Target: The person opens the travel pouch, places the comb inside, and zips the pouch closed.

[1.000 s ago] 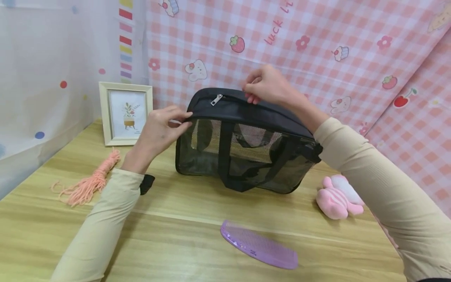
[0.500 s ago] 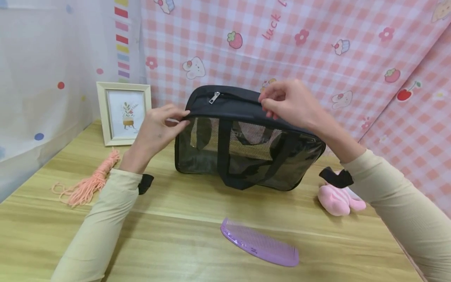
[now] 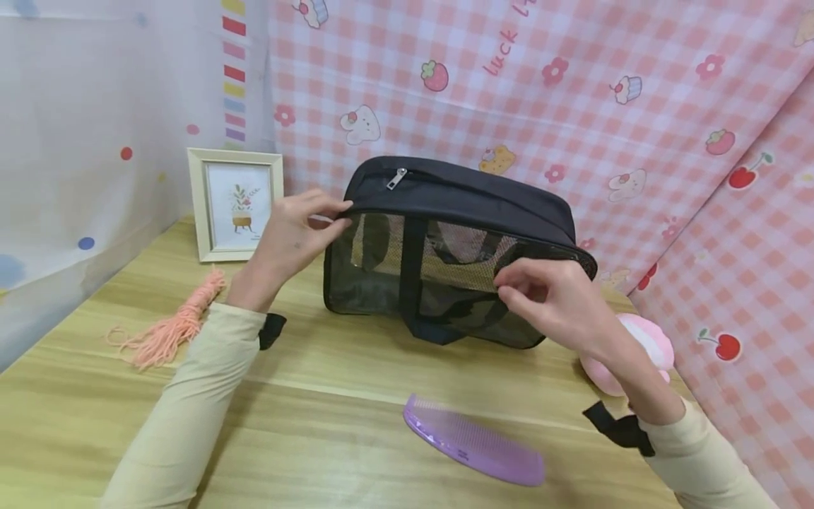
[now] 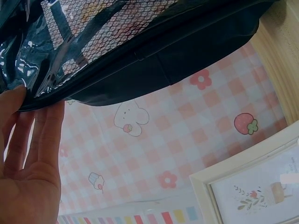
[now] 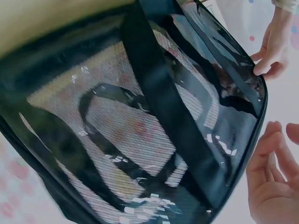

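Observation:
A black bag [image 3: 458,191] with see-through front and mesh stands upright on the table. Its metal zipper pull [image 3: 397,178] sits near the left end of the top. My left hand [image 3: 295,233] pinches the bag's upper left edge; the left wrist view shows the thumb on the clear front and the other fingers [image 4: 49,126] behind the rim. My right hand [image 3: 559,304] hovers before the bag's right side, fingers loosely bent, nothing seen between them. In the right wrist view that hand [image 5: 273,182] appears apart from the clear panel. A black handle strap [image 3: 412,272] hangs down the front.
A purple comb [image 3: 473,442] lies on the wooden table [image 3: 318,438] near the front. Left of the bag are a framed picture [image 3: 237,205] and a peach yarn bundle [image 3: 181,322]. A pink and white plush toy [image 3: 649,339] sits partly behind my right forearm.
My right hand has moved from the bag's top rightward and down to its front right side. My left hand keeps its pinch on the corner.

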The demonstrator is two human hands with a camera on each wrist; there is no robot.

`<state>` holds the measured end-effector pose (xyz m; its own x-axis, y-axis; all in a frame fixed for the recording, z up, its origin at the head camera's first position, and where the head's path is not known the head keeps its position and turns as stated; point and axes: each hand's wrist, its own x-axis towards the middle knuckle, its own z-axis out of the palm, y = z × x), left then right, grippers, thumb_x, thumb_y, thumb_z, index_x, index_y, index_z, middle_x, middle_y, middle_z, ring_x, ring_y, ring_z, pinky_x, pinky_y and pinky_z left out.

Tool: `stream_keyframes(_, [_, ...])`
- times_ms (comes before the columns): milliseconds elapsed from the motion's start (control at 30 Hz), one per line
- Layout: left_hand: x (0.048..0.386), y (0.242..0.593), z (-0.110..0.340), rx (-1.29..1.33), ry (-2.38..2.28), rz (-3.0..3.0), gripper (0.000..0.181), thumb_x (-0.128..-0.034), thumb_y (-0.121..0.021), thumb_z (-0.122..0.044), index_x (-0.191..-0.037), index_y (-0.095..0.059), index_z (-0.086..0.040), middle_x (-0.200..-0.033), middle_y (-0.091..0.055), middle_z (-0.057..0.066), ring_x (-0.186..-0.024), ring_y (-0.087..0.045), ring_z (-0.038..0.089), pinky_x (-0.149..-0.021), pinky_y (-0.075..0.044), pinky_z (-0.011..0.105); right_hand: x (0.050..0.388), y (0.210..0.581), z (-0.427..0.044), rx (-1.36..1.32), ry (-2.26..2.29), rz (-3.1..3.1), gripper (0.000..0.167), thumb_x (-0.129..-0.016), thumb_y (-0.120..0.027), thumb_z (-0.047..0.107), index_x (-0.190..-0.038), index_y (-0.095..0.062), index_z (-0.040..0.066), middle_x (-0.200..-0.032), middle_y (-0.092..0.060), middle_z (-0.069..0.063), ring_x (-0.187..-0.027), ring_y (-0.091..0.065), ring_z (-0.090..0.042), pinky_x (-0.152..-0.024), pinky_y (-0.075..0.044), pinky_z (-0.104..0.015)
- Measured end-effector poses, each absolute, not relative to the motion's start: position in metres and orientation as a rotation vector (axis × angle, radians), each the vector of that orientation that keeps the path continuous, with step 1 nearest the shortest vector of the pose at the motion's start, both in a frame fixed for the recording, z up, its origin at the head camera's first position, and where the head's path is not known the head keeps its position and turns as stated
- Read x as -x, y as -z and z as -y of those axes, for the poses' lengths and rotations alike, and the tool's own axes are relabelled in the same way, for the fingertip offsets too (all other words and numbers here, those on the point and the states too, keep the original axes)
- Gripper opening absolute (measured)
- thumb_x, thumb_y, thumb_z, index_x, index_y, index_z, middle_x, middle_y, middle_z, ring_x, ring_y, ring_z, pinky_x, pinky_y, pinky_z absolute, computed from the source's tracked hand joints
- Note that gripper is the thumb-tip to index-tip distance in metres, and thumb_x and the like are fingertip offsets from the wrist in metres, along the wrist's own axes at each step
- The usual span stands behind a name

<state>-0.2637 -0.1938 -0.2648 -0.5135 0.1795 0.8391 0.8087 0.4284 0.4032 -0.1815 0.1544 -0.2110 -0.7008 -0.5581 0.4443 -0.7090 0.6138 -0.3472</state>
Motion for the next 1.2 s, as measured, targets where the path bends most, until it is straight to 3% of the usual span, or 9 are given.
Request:
stream_keyframes(233, [0.262,0.265,0.193,0.828,1.072,1.963,0.022,-0.0789,-0.073,0.007,-0.1,-0.073,0.001,-0.088,-0.067,0.009,-0.079,-0.066,0.02,-0.066,-0.059,0.025,0.182,0.263,-0.176,-0.94,-0.672,2.681,0.007,-0.087,-0.068,0.01,-0.094,-0.068,0.011,-0.073,-0.06,0.011,-0.063,-0.055,-0.004,-0.053,-0.049,-0.021])
stream_keyframes(433, [0.261,0.265,0.19,0.852,1.061,1.996,0.023,-0.0796,-0.072,0.006,-0.102,-0.072,0.002,-0.09,-0.067,0.011,-0.081,-0.066,0.021,-0.068,-0.059,0.025,0.176,0.298,-0.195,-0.84,-0.746,2.8,0.015,-0.086,-0.071,0.014,-0.1,-0.067,0.011,-0.083,-0.061,0.008,-0.067,-0.055,-0.005,-0.056,-0.05,-0.022])
stream_keyframes(600, [0.261,0.262,0.191,0.826,1.057,1.98,0.022,-0.078,-0.073,0.008,-0.099,-0.073,0.002,-0.09,-0.068,0.011,-0.08,-0.066,0.02,-0.067,-0.058,0.021,0.175,0.306,-0.208,-0.85,-0.721,2.861,0.02,-0.086,-0.071,0.019,-0.104,-0.065,0.011,-0.086,-0.061,0.007,-0.071,-0.057,-0.005,-0.058,-0.051,-0.022])
stream_keyframes(833, [0.261,0.263,0.19,0.804,1.076,1.961,0.021,-0.0785,-0.073,0.007,-0.098,-0.073,0.001,-0.088,-0.068,0.01,-0.079,-0.066,0.02,-0.065,-0.06,0.026,0.169,0.313,-0.223,-0.965,-0.665,3.066,0.032,-0.088,-0.069,0.027,-0.109,-0.058,0.006,-0.09,-0.058,0.001,-0.073,-0.056,-0.007,-0.058,-0.051,-0.022])
stream_keyframes(1033, [0.259,0.265,0.191,0.781,1.038,1.953,0.021,-0.0774,-0.074,0.007,-0.097,-0.074,0.001,-0.085,-0.068,0.01,-0.077,-0.067,0.02,-0.065,-0.057,0.017,0.155,0.325,-0.219,-0.987,-0.686,3.328,0.042,-0.083,-0.071,0.028,-0.113,-0.048,0.009,-0.088,-0.052,-0.001,-0.072,-0.051,-0.01,-0.059,-0.046,-0.024])
stream_keyframes(1200, [0.26,0.262,0.19,0.778,1.021,1.959,0.02,-0.0778,-0.073,0.007,-0.097,-0.074,0.001,-0.085,-0.068,0.01,-0.078,-0.066,0.021,-0.067,-0.056,0.013,0.143,0.331,-0.216,-0.888,-0.619,3.496,0.052,-0.076,-0.077,0.027,-0.113,-0.043,0.014,-0.089,-0.046,-0.002,-0.079,-0.049,-0.017,-0.066,-0.047,-0.034])
